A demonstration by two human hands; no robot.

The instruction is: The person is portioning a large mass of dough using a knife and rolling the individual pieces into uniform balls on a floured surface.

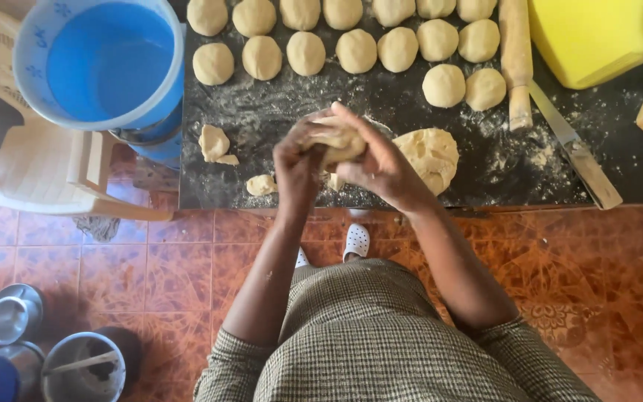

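Both my hands hold one piece of pale dough (338,141) above the front edge of the dark floured worktop (262,112). My left hand (298,158) cups it from the left, and my right hand (376,160) wraps over it from the right. A larger lump of dough (432,155) lies just right of my hands. Several rolled dough balls (356,50) stand in two rows at the back of the worktop. Small dough scraps (214,143) lie to the left of my hands.
A wooden rolling pin (516,59) and a knife (576,149) lie at the right. A yellow container (597,37) stands at the back right. A blue bucket (106,63) sits on a plastic chair (46,171) at the left. Metal pots (13,313) stand on the tiled floor.
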